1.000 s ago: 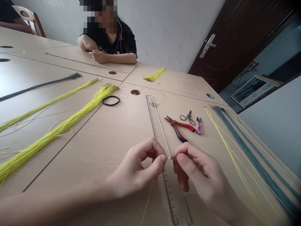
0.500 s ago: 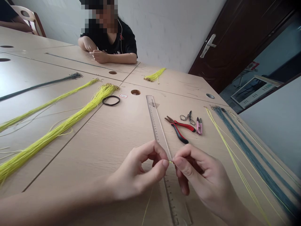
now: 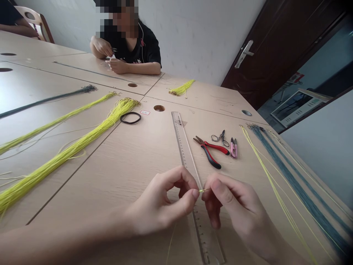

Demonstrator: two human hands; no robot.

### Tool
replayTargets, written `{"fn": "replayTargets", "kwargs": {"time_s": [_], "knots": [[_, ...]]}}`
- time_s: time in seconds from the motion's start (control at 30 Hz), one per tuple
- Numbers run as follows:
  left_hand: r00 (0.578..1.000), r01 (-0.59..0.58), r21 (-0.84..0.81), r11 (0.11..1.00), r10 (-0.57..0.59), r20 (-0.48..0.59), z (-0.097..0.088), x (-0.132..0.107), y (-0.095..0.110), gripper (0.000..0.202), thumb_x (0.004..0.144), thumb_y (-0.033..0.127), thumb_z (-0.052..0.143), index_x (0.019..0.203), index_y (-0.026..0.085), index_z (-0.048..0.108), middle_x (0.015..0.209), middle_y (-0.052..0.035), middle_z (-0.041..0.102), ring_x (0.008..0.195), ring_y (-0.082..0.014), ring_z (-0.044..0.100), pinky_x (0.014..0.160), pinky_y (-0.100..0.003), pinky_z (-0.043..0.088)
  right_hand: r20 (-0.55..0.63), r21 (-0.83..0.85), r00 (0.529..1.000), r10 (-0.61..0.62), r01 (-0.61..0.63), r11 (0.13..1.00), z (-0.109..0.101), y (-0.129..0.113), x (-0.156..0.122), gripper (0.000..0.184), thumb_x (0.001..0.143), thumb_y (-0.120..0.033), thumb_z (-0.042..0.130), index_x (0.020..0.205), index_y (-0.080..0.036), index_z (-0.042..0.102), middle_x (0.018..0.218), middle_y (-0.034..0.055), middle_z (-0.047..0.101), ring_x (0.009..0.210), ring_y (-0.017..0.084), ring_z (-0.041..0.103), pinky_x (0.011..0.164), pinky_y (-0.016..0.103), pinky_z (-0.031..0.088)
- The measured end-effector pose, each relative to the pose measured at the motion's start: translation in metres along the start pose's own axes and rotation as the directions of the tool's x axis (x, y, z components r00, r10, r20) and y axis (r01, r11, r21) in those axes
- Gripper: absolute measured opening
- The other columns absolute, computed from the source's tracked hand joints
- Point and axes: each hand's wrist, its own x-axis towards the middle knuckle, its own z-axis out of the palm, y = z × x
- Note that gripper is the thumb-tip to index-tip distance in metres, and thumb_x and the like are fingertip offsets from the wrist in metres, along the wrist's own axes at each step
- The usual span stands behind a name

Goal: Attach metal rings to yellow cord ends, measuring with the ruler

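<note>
Between my two hands, above a clear ruler (image 3: 186,149), a short bit of yellow cord (image 3: 202,190) shows. My left hand (image 3: 168,202) is closed in a pinch on it with thumb and forefinger. On the other side my right hand (image 3: 238,202) pinches the thin end that sticks out to the right; whether that end is cord or a small metal piece is too fine to tell. A thin strand (image 3: 171,241) hangs below my left hand. The ruler lies lengthwise on the table, partly hidden by my fingers.
Red-and-black pliers (image 3: 211,150), small scissors (image 3: 220,138) and pink thread snips (image 3: 234,148) lie right of the ruler. Yellow cord bundles (image 3: 82,147) and a black band (image 3: 130,117) are left, blue-grey cords (image 3: 292,176) right. A person (image 3: 127,51) sits opposite.
My right thumb has shifted slightly right and up, and more of the cord's end shows between my hands. My left hand has barely moved. The person opposite has raised one hand.
</note>
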Motion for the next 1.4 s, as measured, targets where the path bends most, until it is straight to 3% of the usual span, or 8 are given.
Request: {"fn": "replayTargets", "kwargs": {"time_s": [0.17, 0.67, 1.4], "knots": [[1.000, -0.008, 0.004, 1.000, 0.008, 0.013, 0.000, 0.001, -0.001, 0.014, 0.089, 0.023, 0.046, 0.077, 0.015, 0.048, 0.070, 0.0000, 0.052, 0.063, -0.0088, 0.046, 0.058, -0.021, 0.039, 0.015, -0.001, 0.999, -0.041, 0.041, 0.999, 0.000, -0.001, 0.000, 0.035, 0.091, -0.044, 0.043, 0.073, -0.016, 0.054, 0.058, -0.0036, 0.050, 0.045, 0.005, 0.050, 0.045, 0.018, 0.038], [0.998, -0.055, -0.011, 0.998, 0.055, -0.012, -0.001, 0.000, 0.001, 0.011, 0.088, 0.015, 0.048, 0.076, 0.015, 0.048, 0.067, 0.0037, 0.048, 0.060, -0.0053, 0.042, 0.056, -0.016, 0.037, -0.139, -0.055, 0.990, -0.001, -0.007, 0.998, 0.009, -0.009, -0.005, 0.026, 0.086, -0.035, 0.051, 0.067, -0.018, 0.051, 0.051, -0.0061, 0.045, 0.042, 0.005, 0.047, 0.044, 0.018, 0.037], [0.998, -0.057, 0.000, 0.998, 0.057, -0.030, 0.001, 0.001, 0.000, 0.011, 0.085, 0.014, 0.050, 0.074, 0.015, 0.047, 0.066, 0.0027, 0.047, 0.061, -0.0069, 0.042, 0.057, -0.019, 0.037, -0.127, -0.119, 0.991, -0.037, 0.022, 0.993, 0.009, -0.009, -0.005, 0.025, 0.086, -0.034, 0.049, 0.066, -0.018, 0.049, 0.051, -0.0060, 0.046, 0.044, 0.005, 0.047, 0.044, 0.016, 0.039]]}}
